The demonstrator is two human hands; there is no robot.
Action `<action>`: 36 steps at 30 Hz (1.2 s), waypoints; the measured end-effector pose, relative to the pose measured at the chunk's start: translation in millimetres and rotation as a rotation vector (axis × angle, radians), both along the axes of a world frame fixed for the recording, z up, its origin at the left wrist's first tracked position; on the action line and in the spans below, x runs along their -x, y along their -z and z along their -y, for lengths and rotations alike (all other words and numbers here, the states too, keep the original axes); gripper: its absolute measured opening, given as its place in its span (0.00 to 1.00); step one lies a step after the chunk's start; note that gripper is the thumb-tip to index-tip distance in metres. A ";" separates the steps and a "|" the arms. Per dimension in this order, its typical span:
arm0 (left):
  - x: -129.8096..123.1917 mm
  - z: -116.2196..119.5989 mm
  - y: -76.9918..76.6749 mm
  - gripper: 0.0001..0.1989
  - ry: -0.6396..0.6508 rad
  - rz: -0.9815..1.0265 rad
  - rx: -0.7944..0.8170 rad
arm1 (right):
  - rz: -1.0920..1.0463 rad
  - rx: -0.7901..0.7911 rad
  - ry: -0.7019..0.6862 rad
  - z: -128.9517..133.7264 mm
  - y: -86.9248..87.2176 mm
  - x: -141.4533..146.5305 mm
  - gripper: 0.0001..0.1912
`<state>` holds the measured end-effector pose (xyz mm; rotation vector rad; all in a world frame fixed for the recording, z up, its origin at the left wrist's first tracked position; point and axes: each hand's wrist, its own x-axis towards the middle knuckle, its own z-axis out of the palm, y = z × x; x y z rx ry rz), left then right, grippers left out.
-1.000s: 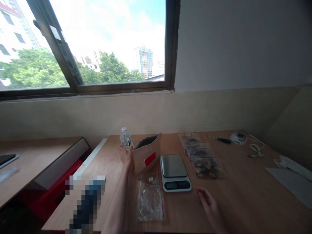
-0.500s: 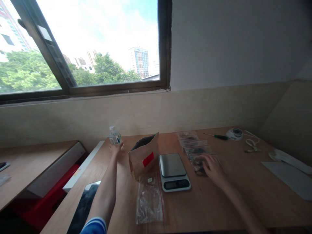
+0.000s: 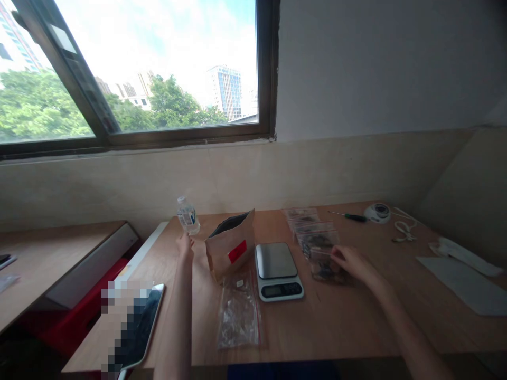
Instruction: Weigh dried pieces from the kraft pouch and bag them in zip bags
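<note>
Right hand [image 3: 354, 264] lies on a zip bag [image 3: 322, 268], grip unclear. Left hand [image 3: 185, 247], loosely open and empty, has a water bottle [image 3: 187, 215] at 12 o'clock.

We log a clear zip bag [image 3: 322, 266] of dark pieces lying flat; a plastic water bottle [image 3: 187, 215] stands capped, nearly upright.
</note>
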<state>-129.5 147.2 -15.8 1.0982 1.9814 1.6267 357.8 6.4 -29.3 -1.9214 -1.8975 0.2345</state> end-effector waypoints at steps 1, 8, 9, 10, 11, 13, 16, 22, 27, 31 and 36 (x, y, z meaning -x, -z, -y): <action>-4.6 13.7 -0.4 0.13 -0.013 0.075 0.000 | -0.093 0.018 -0.014 7.5 -7.7 0.8 0.07; -101.5 163.2 3.0 0.04 0.082 0.532 -0.245 | -0.514 -0.067 0.117 66.2 -45.5 61.6 0.16; -121.1 180.6 1.4 0.03 0.280 0.578 -0.201 | -0.564 -0.076 0.151 71.6 -46.4 77.1 0.17; -139.7 194.3 -1.1 0.04 0.529 0.632 -0.122 | -0.616 -0.079 0.175 76.0 -46.3 93.1 0.18; -156.1 204.3 -4.3 0.07 0.757 0.670 -0.034 | -0.693 -0.073 0.157 79.5 -45.3 108.8 0.19; -180.4 214.9 -11.4 0.10 1.026 0.626 0.059 | -0.880 -0.054 0.063 84.4 -42.7 137.0 0.21; -195.1 218.6 -18.6 0.12 1.064 0.505 0.049 | -1.001 0.005 -0.077 88.1 -41.2 163.5 0.20; -193.5 224.8 -24.5 0.14 1.006 0.336 0.076 | -0.958 0.041 -0.148 88.4 -47.2 169.3 0.14; -194.3 226.3 -26.7 0.17 0.958 0.254 0.085 | -0.926 0.039 -0.182 90.9 -49.0 172.2 0.12; -192.5 227.0 -26.0 0.17 0.951 0.230 0.048 | -0.994 0.061 -0.160 94.5 -49.4 174.2 0.14; -190.6 227.2 -24.1 0.16 0.996 0.149 0.022 | -1.210 0.101 -0.207 97.1 -47.6 172.1 0.14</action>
